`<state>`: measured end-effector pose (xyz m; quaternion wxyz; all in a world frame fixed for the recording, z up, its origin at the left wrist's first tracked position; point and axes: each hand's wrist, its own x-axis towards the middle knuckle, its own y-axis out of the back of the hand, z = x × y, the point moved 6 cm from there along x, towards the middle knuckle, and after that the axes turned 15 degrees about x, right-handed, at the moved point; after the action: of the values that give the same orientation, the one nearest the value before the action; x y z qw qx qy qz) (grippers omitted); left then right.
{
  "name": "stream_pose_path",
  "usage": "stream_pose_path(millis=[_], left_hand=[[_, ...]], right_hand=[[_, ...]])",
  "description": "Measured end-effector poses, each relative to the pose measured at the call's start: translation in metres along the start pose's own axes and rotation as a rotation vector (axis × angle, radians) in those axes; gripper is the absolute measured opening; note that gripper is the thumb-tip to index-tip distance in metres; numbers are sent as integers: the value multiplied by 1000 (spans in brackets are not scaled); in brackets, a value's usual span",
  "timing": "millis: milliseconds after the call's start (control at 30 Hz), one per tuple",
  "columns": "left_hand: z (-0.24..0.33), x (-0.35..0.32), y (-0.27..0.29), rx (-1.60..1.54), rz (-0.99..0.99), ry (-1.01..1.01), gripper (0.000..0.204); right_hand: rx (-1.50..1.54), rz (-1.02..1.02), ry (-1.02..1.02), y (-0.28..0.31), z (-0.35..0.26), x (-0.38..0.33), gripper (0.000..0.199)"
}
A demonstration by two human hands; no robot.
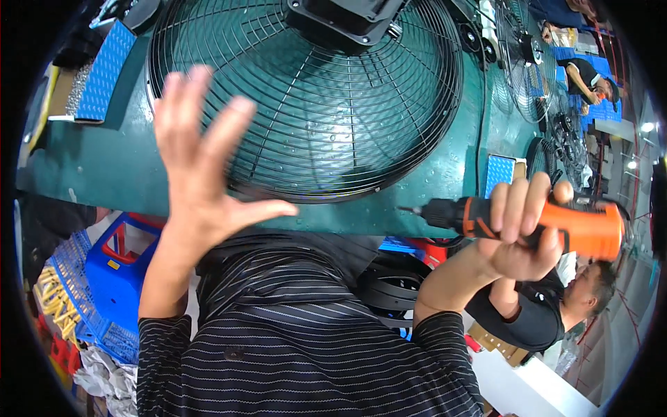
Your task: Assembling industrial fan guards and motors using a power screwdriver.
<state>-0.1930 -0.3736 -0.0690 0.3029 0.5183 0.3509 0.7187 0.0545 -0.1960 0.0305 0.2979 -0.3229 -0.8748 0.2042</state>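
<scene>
Orange power driver (pixel 587 229), wrapped by the right hand (pixel 520 256), presumably for control! Left hand (pixel 198 163) spreads empty near the fan guard (pixel 313 132), which lies flat on the tabletop (pixel 90 167), likely for stability.

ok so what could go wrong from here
The bit of the orange power driver in the right hand points toward the side where the left hand is spread, so it might nick that hand if the two came together.

The bit also appears near the rim of the black wire guard; a careless swing might scratch it.

A co-worker shows beyond the right forearm, so a wide backward swing could bump them, though the gap is hard to judge.
</scene>
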Motion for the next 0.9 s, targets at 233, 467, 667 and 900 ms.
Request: stream_pose_path(millis=[233, 467, 667, 900], left_hand=[[-85, 7, -20, -849, 101, 730, 58], [-75, 3, -21, -921, 254, 793, 58], [9, -31, -11, -945, 125, 587, 65], [-43, -37, 17, -516, 115, 545, 58]], right_hand=[[-193, 573, -329, 85, 32, -33, 34], [-191, 599, -365, 97, 49, -54, 37], [-156, 531, -316, 124, 28, -32, 39], [-38, 542, -309, 145, -4, -45, 32]])
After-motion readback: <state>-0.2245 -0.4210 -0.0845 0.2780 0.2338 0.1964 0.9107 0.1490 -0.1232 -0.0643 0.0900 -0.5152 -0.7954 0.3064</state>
